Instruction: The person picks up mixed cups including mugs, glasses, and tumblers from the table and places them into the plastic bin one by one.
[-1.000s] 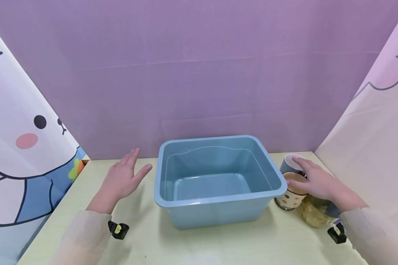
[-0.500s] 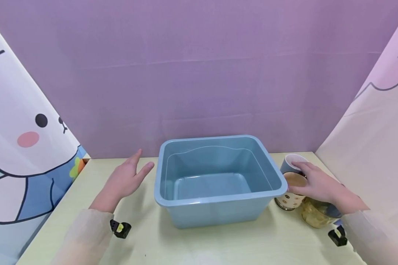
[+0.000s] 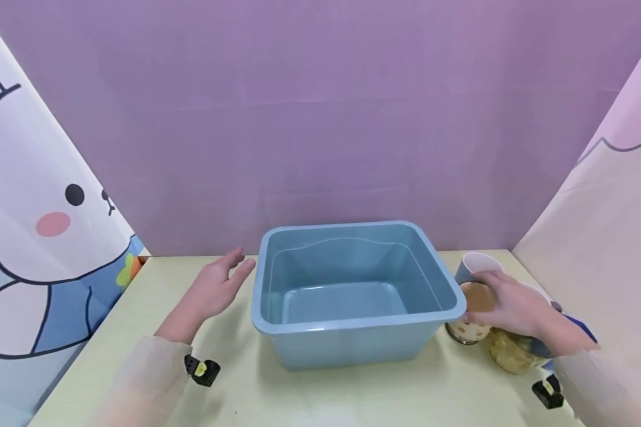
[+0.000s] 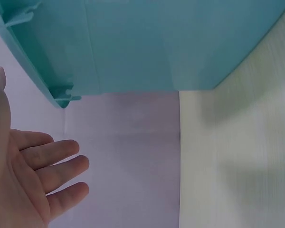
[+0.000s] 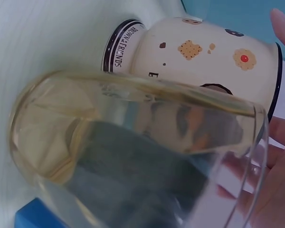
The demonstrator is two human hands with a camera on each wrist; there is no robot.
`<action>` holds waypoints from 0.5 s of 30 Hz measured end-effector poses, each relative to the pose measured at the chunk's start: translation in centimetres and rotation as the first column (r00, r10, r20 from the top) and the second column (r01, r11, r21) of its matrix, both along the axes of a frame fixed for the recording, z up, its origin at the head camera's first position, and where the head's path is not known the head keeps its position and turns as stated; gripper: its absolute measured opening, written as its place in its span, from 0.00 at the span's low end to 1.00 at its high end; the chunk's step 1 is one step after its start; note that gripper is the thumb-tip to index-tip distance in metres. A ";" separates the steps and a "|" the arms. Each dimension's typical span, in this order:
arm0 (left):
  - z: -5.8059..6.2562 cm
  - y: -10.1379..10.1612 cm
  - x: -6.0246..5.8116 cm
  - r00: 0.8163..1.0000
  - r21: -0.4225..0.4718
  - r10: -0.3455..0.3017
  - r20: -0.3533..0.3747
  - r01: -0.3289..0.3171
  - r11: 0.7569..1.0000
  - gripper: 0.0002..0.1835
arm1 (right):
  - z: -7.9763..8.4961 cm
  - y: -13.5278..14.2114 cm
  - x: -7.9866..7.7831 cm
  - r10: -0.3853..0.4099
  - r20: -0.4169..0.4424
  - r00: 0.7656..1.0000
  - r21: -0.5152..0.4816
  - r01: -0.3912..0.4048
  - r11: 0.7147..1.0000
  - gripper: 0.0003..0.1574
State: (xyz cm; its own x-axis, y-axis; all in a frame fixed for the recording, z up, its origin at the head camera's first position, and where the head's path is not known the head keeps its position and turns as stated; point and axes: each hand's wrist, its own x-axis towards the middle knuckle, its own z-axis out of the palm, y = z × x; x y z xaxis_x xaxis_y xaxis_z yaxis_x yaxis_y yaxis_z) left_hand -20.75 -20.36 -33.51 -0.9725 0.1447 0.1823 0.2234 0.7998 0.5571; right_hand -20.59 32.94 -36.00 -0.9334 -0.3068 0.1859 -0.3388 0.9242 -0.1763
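Because the glass jar [image 3: 513,356] crowds four o'clock of the cookie-print mug [image 5: 209,52], itself at the tub's [image 3: 352,344] three o'clock, the right hand [image 3: 514,305], grip parted without clear hold, might topple it; the left hand [image 3: 213,290] spreads empty.

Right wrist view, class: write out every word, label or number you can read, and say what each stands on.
"BROWN & FRIENDS": on the base of the cream cup.
A mark like "E": on its side, by the glass container; too small to be sure.
No other readable text.
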 end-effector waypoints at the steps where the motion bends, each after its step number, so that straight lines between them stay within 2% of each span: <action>1: 0.0 0.1 0.0 1.000 0.013 0.000 0.004 0.000 1.000 0.41 | 0.0 0.0 0.0 -0.003 -0.004 1.000 0.004 0.003 1.000 0.59; 7: 0.0 0.8 0.1 0.999 0.070 -0.002 0.048 -0.001 0.998 0.42 | -0.6 0.0 0.2 -0.017 -0.005 1.000 0.010 0.017 1.000 0.58; 15: 0.3 1.4 0.3 0.998 0.135 -0.010 0.054 0.003 0.991 0.40 | -0.6 -0.2 0.2 -0.006 -0.043 0.999 0.013 0.007 1.000 0.57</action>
State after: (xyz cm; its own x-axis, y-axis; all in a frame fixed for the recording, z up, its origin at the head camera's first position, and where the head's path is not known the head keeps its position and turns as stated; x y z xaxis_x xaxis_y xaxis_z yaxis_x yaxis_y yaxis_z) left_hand -20.43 -18.91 -33.16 -0.9807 0.1286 0.1471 0.1945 0.7154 0.6712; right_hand -20.37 32.71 -36.57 -0.9265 -0.3036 0.2223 -0.3401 0.9284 -0.1497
